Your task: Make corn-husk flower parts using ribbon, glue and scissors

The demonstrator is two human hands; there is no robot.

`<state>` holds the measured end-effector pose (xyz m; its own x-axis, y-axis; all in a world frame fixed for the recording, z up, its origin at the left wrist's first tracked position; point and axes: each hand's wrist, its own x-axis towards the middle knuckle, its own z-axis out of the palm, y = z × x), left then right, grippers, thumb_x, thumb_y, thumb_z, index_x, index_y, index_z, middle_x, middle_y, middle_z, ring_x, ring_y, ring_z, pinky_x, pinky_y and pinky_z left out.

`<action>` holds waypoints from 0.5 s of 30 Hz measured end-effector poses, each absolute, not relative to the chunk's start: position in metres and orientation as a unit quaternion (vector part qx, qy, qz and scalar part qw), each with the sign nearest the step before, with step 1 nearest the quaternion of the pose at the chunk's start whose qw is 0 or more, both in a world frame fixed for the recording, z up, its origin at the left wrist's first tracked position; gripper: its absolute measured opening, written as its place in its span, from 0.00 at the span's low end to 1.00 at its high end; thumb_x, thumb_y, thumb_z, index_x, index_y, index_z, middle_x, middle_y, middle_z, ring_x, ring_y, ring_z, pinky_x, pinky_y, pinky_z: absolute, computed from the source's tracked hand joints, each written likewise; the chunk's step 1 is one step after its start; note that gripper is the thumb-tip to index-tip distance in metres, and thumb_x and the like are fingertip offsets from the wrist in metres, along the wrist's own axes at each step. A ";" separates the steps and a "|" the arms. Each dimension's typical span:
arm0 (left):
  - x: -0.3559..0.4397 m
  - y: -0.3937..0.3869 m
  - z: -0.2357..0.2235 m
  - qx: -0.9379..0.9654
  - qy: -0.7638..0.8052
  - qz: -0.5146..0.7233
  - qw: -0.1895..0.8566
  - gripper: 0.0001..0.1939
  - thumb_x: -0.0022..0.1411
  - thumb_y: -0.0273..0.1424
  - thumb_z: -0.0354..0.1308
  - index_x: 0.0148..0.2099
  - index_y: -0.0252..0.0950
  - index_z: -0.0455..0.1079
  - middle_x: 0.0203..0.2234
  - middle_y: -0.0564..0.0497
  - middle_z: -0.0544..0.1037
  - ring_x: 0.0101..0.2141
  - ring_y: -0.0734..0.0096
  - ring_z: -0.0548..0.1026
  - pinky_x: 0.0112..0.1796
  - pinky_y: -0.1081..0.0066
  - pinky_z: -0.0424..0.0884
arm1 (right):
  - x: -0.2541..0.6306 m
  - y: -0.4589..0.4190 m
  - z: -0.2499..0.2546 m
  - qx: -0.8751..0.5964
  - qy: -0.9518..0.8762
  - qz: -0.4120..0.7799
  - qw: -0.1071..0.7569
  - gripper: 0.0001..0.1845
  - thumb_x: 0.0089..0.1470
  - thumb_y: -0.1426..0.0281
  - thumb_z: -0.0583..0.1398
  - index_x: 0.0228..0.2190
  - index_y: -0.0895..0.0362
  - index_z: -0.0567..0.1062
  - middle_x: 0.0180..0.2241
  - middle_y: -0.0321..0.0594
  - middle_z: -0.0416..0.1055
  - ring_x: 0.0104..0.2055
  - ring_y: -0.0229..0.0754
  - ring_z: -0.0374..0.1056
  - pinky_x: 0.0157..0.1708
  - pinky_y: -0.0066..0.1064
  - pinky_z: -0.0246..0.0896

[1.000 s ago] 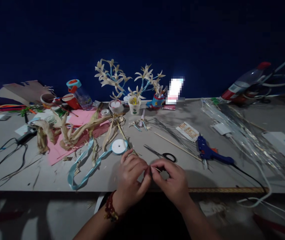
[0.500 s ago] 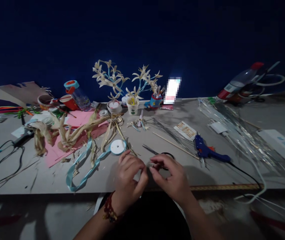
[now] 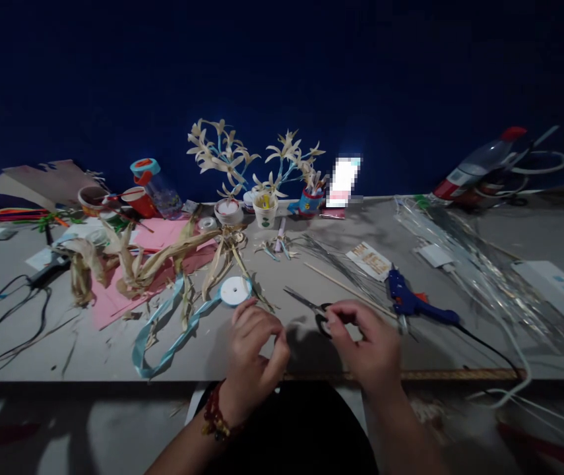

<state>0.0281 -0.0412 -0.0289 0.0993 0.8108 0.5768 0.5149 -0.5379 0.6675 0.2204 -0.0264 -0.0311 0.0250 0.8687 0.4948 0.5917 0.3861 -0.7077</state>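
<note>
My right hand (image 3: pixel 368 343) has its thumb and fingers closed at the black handles of the scissors (image 3: pixel 306 300), whose blades lie on the table pointing away to the left. My left hand (image 3: pixel 259 343), with a beaded bracelet at the wrist, is curled with thumb and forefinger pressed together. Whatever it pinches, if anything, is too small to make out. Just beyond the left fingers sits a white spool (image 3: pixel 235 291) with light blue ribbon (image 3: pixel 152 363) trailing off it.
Dried husks (image 3: pixel 136 274) lie over pink paper (image 3: pixel 106 310) on the left. Husk flowers (image 3: pixel 219 155) stand at the back near a blue pencil cup (image 3: pixel 310 201). A blue glue gun (image 3: pixel 417 300), thin wires (image 3: pixel 344 264) and a power strip (image 3: pixel 559 290) lie to the right.
My right hand has moved right, away from the left hand, and come to the scissors' handles. The left hand stays nearly in place, still pinched. The view has shifted slightly.
</note>
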 end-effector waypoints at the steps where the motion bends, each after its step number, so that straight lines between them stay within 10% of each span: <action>1: 0.029 -0.041 -0.029 0.728 0.457 0.488 0.152 0.08 0.61 0.21 0.54 0.32 0.38 0.66 0.25 0.54 0.75 0.31 0.68 0.73 0.53 0.53 0.65 | 0.218 -0.028 -0.030 -0.515 -0.695 0.179 0.469 0.04 0.57 0.72 0.59 0.35 0.54 0.75 0.31 0.37 0.76 0.29 0.39 0.73 0.33 0.29 0.69; 15: 0.025 -0.040 -0.033 0.719 0.473 0.489 0.143 0.08 0.61 0.20 0.53 0.31 0.38 0.65 0.25 0.54 0.74 0.30 0.69 0.73 0.53 0.53 0.66 | 0.221 -0.022 -0.033 -0.531 -0.687 0.142 0.474 0.05 0.58 0.73 0.59 0.30 0.53 0.74 0.27 0.35 0.75 0.27 0.39 0.71 0.31 0.29 0.66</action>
